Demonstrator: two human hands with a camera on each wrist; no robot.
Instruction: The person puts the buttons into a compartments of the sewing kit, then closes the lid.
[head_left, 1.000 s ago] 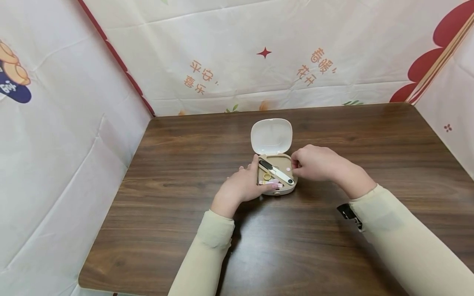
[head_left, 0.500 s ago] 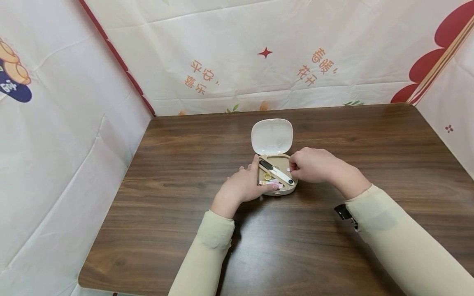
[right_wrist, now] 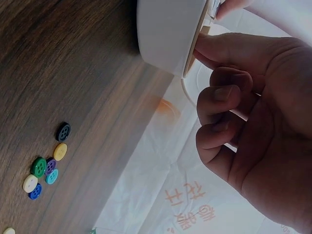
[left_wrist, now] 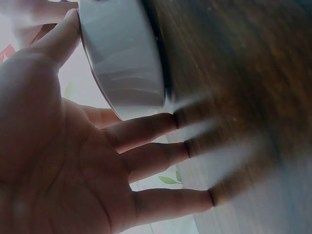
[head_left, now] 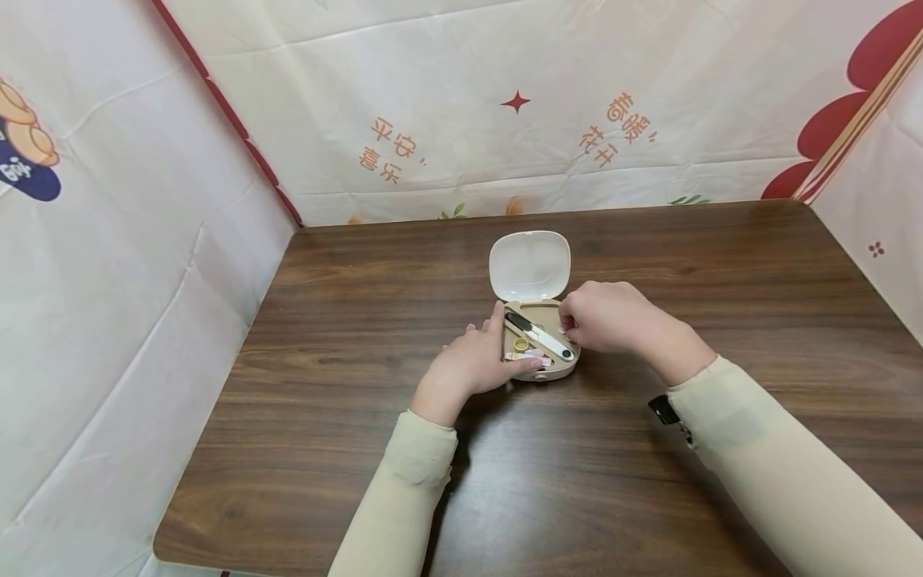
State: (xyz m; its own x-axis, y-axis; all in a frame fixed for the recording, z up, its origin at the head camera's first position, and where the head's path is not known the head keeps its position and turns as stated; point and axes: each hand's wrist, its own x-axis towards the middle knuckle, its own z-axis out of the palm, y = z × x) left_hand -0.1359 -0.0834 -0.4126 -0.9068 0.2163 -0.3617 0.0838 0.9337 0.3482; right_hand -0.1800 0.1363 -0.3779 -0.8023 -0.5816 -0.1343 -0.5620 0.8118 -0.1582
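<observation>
A cream sewing box (head_left: 557, 373) stands on the table with its white lid (head_left: 530, 266) swung up. Inside lie black-and-white thread snips (head_left: 539, 335), a yellow ring-shaped thing (head_left: 521, 344) and pale pink and white small things along the front. My left hand (head_left: 469, 358) spreads straight fingers at the box's left side, thumb over the front rim; its other fingertips meet the table in the left wrist view. My right hand (head_left: 609, 319) reaches over the right rim, fingertips at a pink button (head_left: 562, 330). I cannot tell whether they pinch it; the wall hides the tips in the right wrist view.
Several loose buttons lie on the table, among them a black button (right_wrist: 63, 131), a green button (right_wrist: 38, 166) and a blue button (right_wrist: 34, 191). A printed white cloth (head_left: 461, 104) hangs behind the brown wooden table (head_left: 332, 385) and at both sides.
My right hand has moved left over the box's rim, and its fingertips now partly cover the pink button. The left hand and the box have stayed put.
</observation>
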